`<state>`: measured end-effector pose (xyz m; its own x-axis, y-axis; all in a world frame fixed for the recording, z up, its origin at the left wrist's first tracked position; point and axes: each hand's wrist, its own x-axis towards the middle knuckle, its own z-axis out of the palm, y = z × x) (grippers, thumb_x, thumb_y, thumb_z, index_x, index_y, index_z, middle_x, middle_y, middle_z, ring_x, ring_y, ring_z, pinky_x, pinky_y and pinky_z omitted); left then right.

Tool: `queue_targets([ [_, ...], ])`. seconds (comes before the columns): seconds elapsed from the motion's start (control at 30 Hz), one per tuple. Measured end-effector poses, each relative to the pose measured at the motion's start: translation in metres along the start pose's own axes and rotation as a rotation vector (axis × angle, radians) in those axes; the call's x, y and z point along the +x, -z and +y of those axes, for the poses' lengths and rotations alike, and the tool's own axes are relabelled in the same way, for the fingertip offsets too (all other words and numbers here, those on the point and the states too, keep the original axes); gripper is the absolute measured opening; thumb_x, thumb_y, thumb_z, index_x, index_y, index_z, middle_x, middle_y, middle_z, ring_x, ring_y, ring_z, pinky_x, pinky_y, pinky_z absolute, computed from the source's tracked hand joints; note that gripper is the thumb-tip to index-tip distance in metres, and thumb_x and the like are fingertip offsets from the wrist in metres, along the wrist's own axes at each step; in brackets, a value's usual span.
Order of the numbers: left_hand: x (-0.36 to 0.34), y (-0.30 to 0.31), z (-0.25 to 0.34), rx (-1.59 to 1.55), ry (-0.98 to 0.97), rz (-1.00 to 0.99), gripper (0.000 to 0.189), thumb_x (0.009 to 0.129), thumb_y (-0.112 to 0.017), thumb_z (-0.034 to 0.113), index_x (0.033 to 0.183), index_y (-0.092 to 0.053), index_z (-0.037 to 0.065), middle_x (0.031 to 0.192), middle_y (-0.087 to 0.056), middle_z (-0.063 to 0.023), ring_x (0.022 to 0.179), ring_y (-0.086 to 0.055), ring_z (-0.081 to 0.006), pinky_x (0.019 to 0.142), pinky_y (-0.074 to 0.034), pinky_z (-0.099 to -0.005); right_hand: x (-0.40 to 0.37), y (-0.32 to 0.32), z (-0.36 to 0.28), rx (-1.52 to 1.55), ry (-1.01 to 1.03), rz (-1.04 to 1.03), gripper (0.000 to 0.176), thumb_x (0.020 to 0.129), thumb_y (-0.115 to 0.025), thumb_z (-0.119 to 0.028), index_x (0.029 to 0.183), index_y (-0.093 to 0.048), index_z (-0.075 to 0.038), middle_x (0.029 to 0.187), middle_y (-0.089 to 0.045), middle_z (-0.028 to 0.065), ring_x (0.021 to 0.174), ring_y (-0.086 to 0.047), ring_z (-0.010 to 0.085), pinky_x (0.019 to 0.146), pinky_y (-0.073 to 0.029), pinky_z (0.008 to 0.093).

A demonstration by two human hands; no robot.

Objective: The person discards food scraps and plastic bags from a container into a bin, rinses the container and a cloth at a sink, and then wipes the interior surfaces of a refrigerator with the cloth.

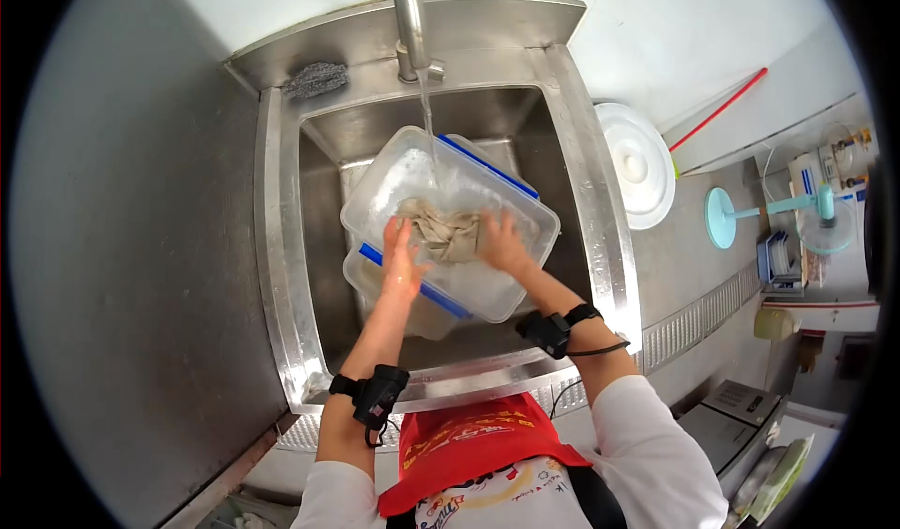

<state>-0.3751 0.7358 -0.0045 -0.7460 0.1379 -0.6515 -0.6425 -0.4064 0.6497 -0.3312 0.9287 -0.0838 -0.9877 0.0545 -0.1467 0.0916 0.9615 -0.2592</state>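
Observation:
A beige cloth (444, 233) lies bunched and wet in a clear plastic container (511, 290), tilted in the sink. My left hand (401, 265) is at the cloth's left edge, thumb apart and fingers stretched out. At the cloth's right edge is my right hand (504, 246), slightly blurred, its fingers spread and touching or very near the fabric. Water runs from the metal faucet (410, 23) into the container behind the cloth. Blue clips (487, 165) show along the container's sides. Partly hidden beneath it is another clear container or lid (361, 276).
The steel sink (281, 248) surrounds the container. A grey scouring pad (316, 79) rests on its back left ledge. To the right stand a round white lid (639, 165) and a red stick (722, 107) against the wall. A metal panel (159, 248) borders the left side.

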Motion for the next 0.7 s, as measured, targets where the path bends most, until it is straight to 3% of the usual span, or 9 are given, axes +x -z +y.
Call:
queue_targets([
  [0.07, -0.005, -0.004, -0.010, -0.010, 0.085, 0.015, 0.084, 0.077, -0.058, 0.054, 0.141, -0.014, 0.022, 0.147, -0.003, -0.0083, 0.130, -0.010, -0.0444, 0.094, -0.021, -0.0664, -0.001, -0.019, -0.016, 0.008, 0.129, -0.111, 0.059, 0.074, -0.059, -0.010, 0.127, -0.034, -0.011, 0.115, -0.043, 0.0218, 0.095, -0.052, 0.0395, 0.079, -0.045, 0.0453],
  [0.17, -0.006, -0.010, -0.024, -0.074, 0.205, 0.058, 0.089, 0.076, -0.057, 0.057, 0.141, -0.013, 0.014, 0.145, -0.003, -0.0143, 0.129, -0.011, -0.0453, 0.093, -0.023, -0.0670, 0.016, -0.042, -0.019, 0.522, 0.131, -0.448, 0.051, 0.073, -0.059, -0.006, 0.121, -0.042, -0.005, 0.104, -0.052, 0.0204, 0.090, -0.057, 0.0306, 0.076, -0.047, 0.0403],
  [0.2, -0.010, -0.017, -0.022, -0.046, 0.230, 0.118, 0.089, 0.076, -0.056, 0.059, 0.138, -0.019, 0.007, 0.138, -0.020, -0.0212, 0.125, -0.023, -0.0440, 0.091, -0.025, -0.0678, 0.021, -0.012, -0.026, 0.724, 0.057, -0.559, 0.046, 0.073, -0.058, -0.005, 0.117, -0.045, -0.003, 0.099, -0.054, 0.0188, 0.087, -0.058, 0.0275, 0.074, -0.047, 0.0382],
  [0.23, -0.007, -0.020, -0.018, -0.043, 0.228, 0.050, 0.085, 0.077, -0.056, 0.057, 0.135, -0.023, 0.005, 0.135, -0.026, -0.0209, 0.122, -0.029, -0.0427, 0.090, -0.028, -0.0673, 0.025, 0.023, -0.034, 0.915, -0.012, -0.667, 0.042, 0.073, -0.058, -0.004, 0.114, -0.049, -0.001, 0.095, -0.057, 0.0171, 0.084, -0.059, 0.0245, 0.072, -0.048, 0.0362],
  [0.27, -0.007, -0.020, -0.015, -0.044, 0.228, -0.015, 0.081, 0.078, -0.056, 0.055, 0.133, -0.026, 0.004, 0.132, -0.032, -0.0205, 0.119, -0.035, -0.0415, 0.088, -0.030, -0.0669, 0.019, 0.056, -0.042, 0.885, 0.063, -0.537, 0.033, 0.072, -0.057, -0.004, 0.105, -0.055, -0.001, 0.091, -0.057, 0.0134, 0.082, -0.058, 0.0202, 0.069, -0.047, 0.0340],
  [0.37, -0.004, -0.023, -0.019, -0.082, 0.257, -0.056, 0.062, 0.081, -0.058, 0.045, 0.122, -0.040, 0.002, 0.118, -0.048, -0.0172, 0.104, -0.050, -0.0351, 0.082, -0.041, -0.0593, 0.009, 0.113, -0.046, 0.559, 0.394, -0.368, 0.033, 0.067, -0.060, -0.009, 0.100, -0.058, -0.002, 0.091, -0.059, 0.0169, 0.084, -0.060, 0.0235, 0.072, -0.046, 0.0345],
  [0.5, 0.026, -0.021, -0.050, -0.275, 0.267, -0.224, 0.038, 0.082, -0.060, 0.029, 0.105, -0.053, 0.000, 0.104, -0.056, -0.0132, 0.092, -0.059, -0.0273, 0.075, -0.052, -0.0429, -0.009, 0.172, -0.048, 0.761, 0.358, -0.648, 0.035, 0.070, -0.064, -0.016, 0.102, -0.059, -0.003, 0.092, -0.060, 0.0122, 0.085, -0.057, 0.0195, 0.074, -0.044, 0.0307],
  [0.6, 0.018, -0.027, -0.049, -0.307, 0.387, -0.389, 0.031, 0.081, -0.060, 0.025, 0.098, -0.056, 0.000, 0.097, -0.058, -0.0120, 0.086, -0.060, -0.0251, 0.076, -0.052, -0.0381, -0.012, 0.191, -0.041, 0.849, 0.354, -0.754, 0.035, 0.074, -0.065, -0.020, 0.103, -0.059, -0.004, 0.089, -0.060, 0.0074, 0.084, -0.055, 0.0158, 0.075, -0.044, 0.0288],
  [0.7, -0.001, -0.039, -0.040, -0.303, 0.350, -0.365, 0.036, 0.081, -0.061, 0.031, 0.104, -0.055, 0.004, 0.101, -0.058, -0.0109, 0.081, -0.060, -0.0233, 0.070, -0.052, -0.0358, -0.002, 0.197, -0.028, 0.973, 0.275, -0.777, 0.033, 0.076, -0.065, -0.023, 0.101, -0.060, -0.004, 0.087, -0.060, 0.0031, 0.083, -0.054, 0.0121, 0.073, -0.044, 0.0267],
])
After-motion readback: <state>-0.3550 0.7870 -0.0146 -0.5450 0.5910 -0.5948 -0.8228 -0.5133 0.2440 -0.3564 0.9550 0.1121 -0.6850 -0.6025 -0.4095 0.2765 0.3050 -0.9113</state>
